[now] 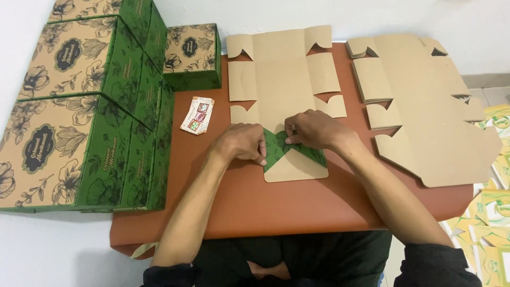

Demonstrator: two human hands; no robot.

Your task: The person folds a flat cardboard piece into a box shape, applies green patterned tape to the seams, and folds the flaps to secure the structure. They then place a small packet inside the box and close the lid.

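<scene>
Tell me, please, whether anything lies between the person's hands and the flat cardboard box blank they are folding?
Nothing visible does. The left hand and right hand rest directly on the box blank, pressing its green folded flaps. The small cards and the stack of blanks lie off to the sides.

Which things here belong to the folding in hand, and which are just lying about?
In hand:
- flat cardboard box blank, its near flaps folded in, green side up
- left hand and right hand, pressing those flaps

Lying about:
- stack of unfolded blanks
- finished green floral boxes
- small pile of stickers
- brown table mat
</scene>
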